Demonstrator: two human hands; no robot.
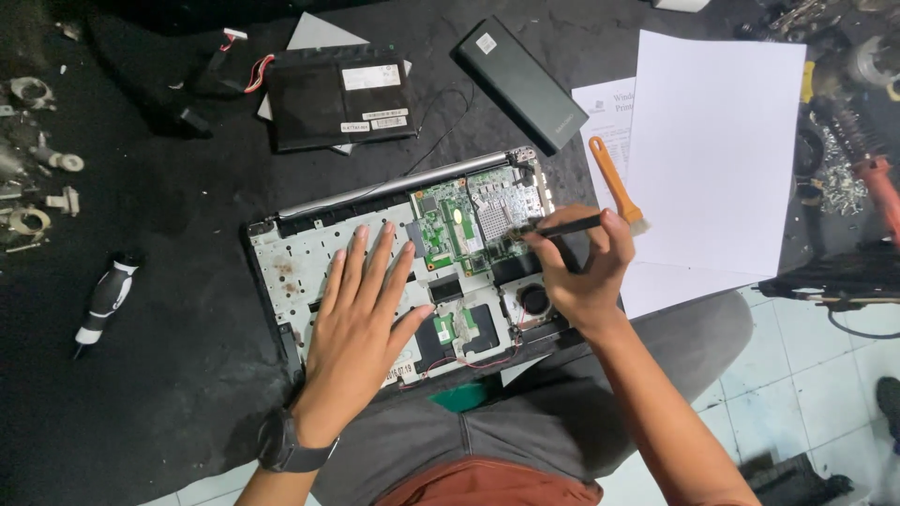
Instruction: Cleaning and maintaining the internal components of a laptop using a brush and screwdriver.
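Observation:
An opened laptop base [281, 258] lies on the dark work surface, with its green circuit board [448, 225] and round fan [534, 299] exposed. My left hand [361, 323] rests flat on the bare metal frame at the left of the board, fingers spread. My right hand [581, 272] grips a thin black tool [562, 227] whose tip touches the board's right side near a silvery heat plate [497, 211]. A dark watch [286, 448] sits on my left wrist.
A black battery pack [333, 94] with red wires lies behind the laptop, a dark slab-shaped device [520, 80] beside it. An orange-handled brush [614, 183] and white paper sheets [712, 141] lie right. A black-and-white screwdriver [108, 300] lies left, metal parts [33, 94] at far left. My knee [675, 328] is below.

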